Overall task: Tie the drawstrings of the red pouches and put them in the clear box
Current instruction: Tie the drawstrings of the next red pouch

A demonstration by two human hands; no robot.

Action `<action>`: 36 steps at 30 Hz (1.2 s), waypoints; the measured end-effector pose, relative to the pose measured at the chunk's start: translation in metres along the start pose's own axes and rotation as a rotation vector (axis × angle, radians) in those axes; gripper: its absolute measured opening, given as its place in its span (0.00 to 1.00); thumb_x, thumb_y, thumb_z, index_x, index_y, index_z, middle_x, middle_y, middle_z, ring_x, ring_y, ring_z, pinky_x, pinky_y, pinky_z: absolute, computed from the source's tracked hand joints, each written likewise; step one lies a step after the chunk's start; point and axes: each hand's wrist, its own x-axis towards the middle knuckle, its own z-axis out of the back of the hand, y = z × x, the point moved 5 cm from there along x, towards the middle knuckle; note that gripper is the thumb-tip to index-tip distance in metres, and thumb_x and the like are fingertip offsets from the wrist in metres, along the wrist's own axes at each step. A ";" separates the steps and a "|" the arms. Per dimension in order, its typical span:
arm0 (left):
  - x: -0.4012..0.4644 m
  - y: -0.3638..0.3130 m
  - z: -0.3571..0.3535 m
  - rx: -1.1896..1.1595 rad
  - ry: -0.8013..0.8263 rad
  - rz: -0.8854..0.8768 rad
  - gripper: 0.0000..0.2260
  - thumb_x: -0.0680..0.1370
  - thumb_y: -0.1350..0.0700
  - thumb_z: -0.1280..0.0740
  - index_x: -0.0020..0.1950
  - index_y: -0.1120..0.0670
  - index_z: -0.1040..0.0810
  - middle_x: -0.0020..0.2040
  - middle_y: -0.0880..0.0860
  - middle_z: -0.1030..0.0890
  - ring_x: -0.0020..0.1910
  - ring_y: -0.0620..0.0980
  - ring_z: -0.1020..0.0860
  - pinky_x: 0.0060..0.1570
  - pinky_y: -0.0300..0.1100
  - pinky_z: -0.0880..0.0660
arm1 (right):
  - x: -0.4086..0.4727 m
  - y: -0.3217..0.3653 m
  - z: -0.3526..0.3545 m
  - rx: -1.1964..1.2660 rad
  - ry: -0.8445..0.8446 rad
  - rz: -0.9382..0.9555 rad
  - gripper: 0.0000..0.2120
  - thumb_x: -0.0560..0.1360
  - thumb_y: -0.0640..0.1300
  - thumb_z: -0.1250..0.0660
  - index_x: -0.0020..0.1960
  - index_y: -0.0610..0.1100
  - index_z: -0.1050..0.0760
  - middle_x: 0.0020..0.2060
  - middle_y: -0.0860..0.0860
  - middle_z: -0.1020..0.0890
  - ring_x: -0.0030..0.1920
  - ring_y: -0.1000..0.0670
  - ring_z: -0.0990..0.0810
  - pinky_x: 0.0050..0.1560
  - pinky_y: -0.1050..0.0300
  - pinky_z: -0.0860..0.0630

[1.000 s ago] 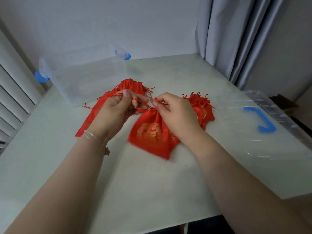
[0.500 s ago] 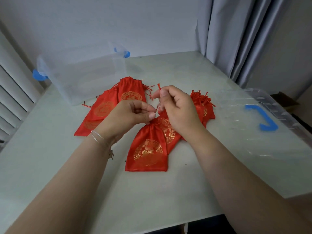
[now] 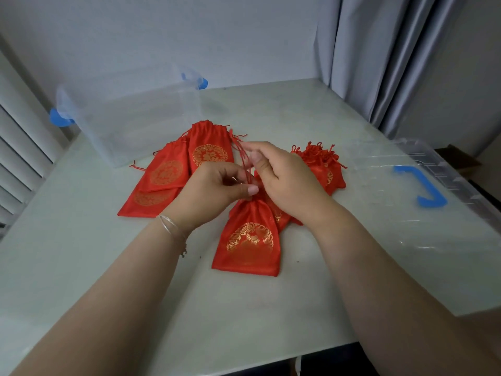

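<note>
A red pouch (image 3: 250, 240) with a gold pattern lies on the table below my hands, its neck gathered. My left hand (image 3: 214, 191) pinches the pouch's neck where the red drawstring (image 3: 244, 161) comes out. My right hand (image 3: 282, 175) pinches the drawstring higher up and holds it taut. Flat red pouches (image 3: 168, 175) lie in a pile to the left. More red pouches (image 3: 324, 166) with bunched necks lie to the right, partly hidden by my right hand. The clear box (image 3: 130, 115) stands at the back left, tipped on its side.
The box's clear lid (image 3: 406, 202) with a blue handle (image 3: 423, 185) lies at the right on the pale table (image 3: 81, 267). Grey curtains (image 3: 393, 63) hang at the back right. Slatted blinds (image 3: 19, 147) run along the left edge.
The pouch has dropped from a lifted, bunched pose and now lies flat toward me. My right hand has drawn the drawstring up and away while my left hand moved onto the neck.
</note>
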 end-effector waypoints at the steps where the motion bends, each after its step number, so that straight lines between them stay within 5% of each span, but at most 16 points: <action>1: 0.000 0.000 0.002 -0.032 -0.001 0.006 0.07 0.72 0.65 0.29 0.36 0.56 0.20 0.31 0.45 0.18 0.34 0.38 0.20 0.38 0.28 0.27 | 0.001 -0.004 0.001 -0.095 0.045 -0.005 0.15 0.81 0.50 0.46 0.62 0.48 0.24 0.47 0.52 0.17 0.53 0.50 0.20 0.60 0.45 0.29; 5: 0.000 0.004 0.010 -0.114 -0.026 0.025 0.04 0.73 0.65 0.31 0.40 0.64 0.22 0.38 0.51 0.16 0.38 0.45 0.18 0.43 0.34 0.23 | 0.002 -0.012 0.000 -0.275 0.179 -0.012 0.14 0.81 0.51 0.45 0.52 0.49 0.22 0.45 0.52 0.20 0.52 0.49 0.24 0.58 0.46 0.34; 9: 0.000 0.003 0.010 -0.137 -0.040 0.018 0.08 0.73 0.62 0.30 0.34 0.58 0.25 0.41 0.62 0.18 0.38 0.49 0.18 0.48 0.41 0.21 | 0.002 -0.014 0.001 -0.297 0.209 -0.041 0.13 0.80 0.53 0.44 0.48 0.48 0.24 0.43 0.53 0.25 0.52 0.49 0.26 0.57 0.48 0.35; 15: 0.000 0.004 0.011 -0.148 -0.037 0.009 0.10 0.74 0.63 0.31 0.34 0.58 0.27 0.36 0.54 0.18 0.36 0.44 0.19 0.42 0.34 0.23 | 0.001 -0.015 -0.002 -0.171 0.248 -0.035 0.13 0.79 0.54 0.42 0.48 0.47 0.24 0.44 0.54 0.26 0.51 0.50 0.27 0.57 0.45 0.30; 22: 0.001 0.007 0.012 -0.231 -0.001 0.016 0.10 0.75 0.66 0.34 0.35 0.55 0.24 0.35 0.51 0.18 0.36 0.44 0.20 0.40 0.36 0.22 | -0.002 -0.019 -0.004 0.033 0.317 -0.132 0.05 0.74 0.46 0.30 0.49 0.47 0.20 0.41 0.53 0.19 0.44 0.53 0.21 0.47 0.54 0.26; 26: 0.002 0.005 0.014 -0.193 0.001 -0.020 0.04 0.77 0.66 0.35 0.45 0.67 0.26 0.33 0.49 0.20 0.35 0.44 0.21 0.38 0.37 0.22 | 0.002 -0.016 0.002 -0.002 0.180 -0.121 0.04 0.75 0.46 0.33 0.45 0.48 0.20 0.38 0.57 0.20 0.41 0.57 0.23 0.43 0.60 0.29; 30: 0.003 0.001 0.016 -0.140 -0.012 -0.056 0.06 0.77 0.64 0.35 0.48 0.67 0.26 0.32 0.48 0.21 0.36 0.42 0.22 0.39 0.36 0.23 | 0.002 -0.012 0.012 0.032 0.018 -0.129 0.06 0.77 0.48 0.35 0.43 0.49 0.21 0.38 0.54 0.18 0.39 0.59 0.22 0.42 0.64 0.29; 36: 0.003 0.007 0.020 -0.124 -0.062 -0.002 0.05 0.77 0.61 0.34 0.47 0.63 0.23 0.35 0.49 0.17 0.41 0.45 0.19 0.47 0.34 0.24 | 0.002 -0.008 0.019 -0.070 -0.134 -0.039 0.07 0.75 0.49 0.34 0.42 0.47 0.21 0.39 0.53 0.19 0.44 0.52 0.22 0.50 0.49 0.27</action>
